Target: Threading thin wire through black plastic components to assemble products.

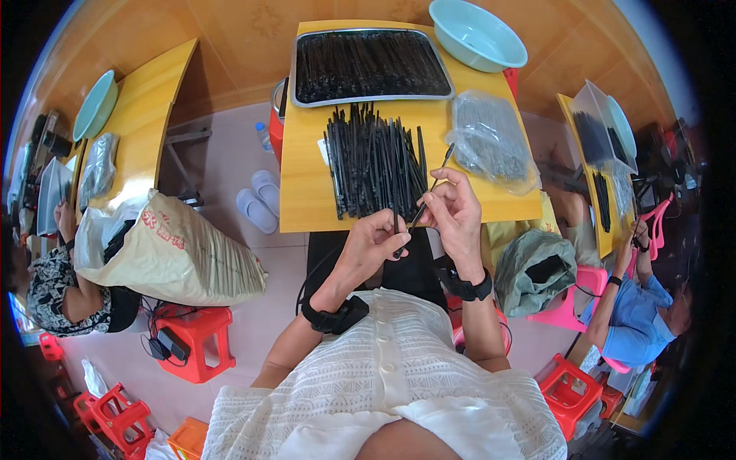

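Note:
Just past the table's front edge, my left hand (372,244) is closed around a slim black stick (396,222) held near upright. My right hand (456,217) pinches a thinner black rod (437,180) with a wider tip, tilted up to the right. The lower end of that rod meets the stick by my left fingers; whether they are joined I cannot tell. Beyond my hands a loose pile of black sticks (368,165) lies on the yellow table (307,207). To its right sits a clear plastic bag (491,138) of thin dark pieces.
A metal tray (372,100) full of black sticks stands at the back, with a pale blue basin (479,34) at the far right corner. Woven sacks (172,245) and red stools (201,341) flank me. Other people work at side tables (146,115).

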Motion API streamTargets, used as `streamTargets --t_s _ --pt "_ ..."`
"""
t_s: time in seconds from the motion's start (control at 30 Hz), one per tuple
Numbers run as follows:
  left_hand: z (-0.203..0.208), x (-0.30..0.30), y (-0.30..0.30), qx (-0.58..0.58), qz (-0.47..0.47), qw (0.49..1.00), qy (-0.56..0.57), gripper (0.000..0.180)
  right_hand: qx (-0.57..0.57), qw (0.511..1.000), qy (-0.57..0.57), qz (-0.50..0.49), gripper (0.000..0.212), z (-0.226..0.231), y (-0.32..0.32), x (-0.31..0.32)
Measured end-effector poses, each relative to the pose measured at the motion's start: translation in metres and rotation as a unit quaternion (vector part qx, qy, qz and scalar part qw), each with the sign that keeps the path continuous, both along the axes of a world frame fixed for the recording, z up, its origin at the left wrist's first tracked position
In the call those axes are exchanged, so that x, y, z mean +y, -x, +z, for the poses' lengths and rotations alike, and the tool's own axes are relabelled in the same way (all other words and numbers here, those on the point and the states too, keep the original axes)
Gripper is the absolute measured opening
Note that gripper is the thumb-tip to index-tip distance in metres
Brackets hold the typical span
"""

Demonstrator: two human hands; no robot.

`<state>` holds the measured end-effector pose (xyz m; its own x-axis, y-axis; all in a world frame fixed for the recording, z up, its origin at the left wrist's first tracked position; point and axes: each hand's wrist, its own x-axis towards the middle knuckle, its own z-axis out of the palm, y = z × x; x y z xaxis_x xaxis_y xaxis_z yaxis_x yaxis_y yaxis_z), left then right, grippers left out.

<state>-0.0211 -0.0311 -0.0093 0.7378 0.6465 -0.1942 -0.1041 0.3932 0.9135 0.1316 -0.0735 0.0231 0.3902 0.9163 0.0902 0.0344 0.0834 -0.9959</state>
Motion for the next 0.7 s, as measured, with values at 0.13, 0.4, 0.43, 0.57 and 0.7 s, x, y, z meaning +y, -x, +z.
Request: streamTargets --t_s 0.13,0.4,0.43,0.57,0.7 --pt "-0.006 -0.002 -0.001 -0.008 0.026 0.999 -0.025 0.014 -0.013 1.0 -0.011 0.007 0.026 -0.003 0.001 0.004" --pt "-0.001 -0.003 -0.002 0.078 0.043 0.979 -0.183 0.015 -0.04 0.999 -0.009 -0.012 0.023 -0.003 0.008 0.01" --pt "-0.003 -0.003 -0.002 0.077 0.049 0.972 -0.215 0.015 -0.058 0.998 -0.017 -0.014 0.022 -0.005 0.008 0.012" --pt "-0.005 -0.002 -0.001 0.101 0.043 0.969 -0.219 0.013 -0.092 0.995 -0.037 -0.03 0.021 -0.01 0.009 0.016" --pt "0.0 0.001 0.001 0.077 0.05 0.984 -0.15 0.01 -0.093 0.995 -0.026 -0.024 0.02 -0.006 0.011 0.015"
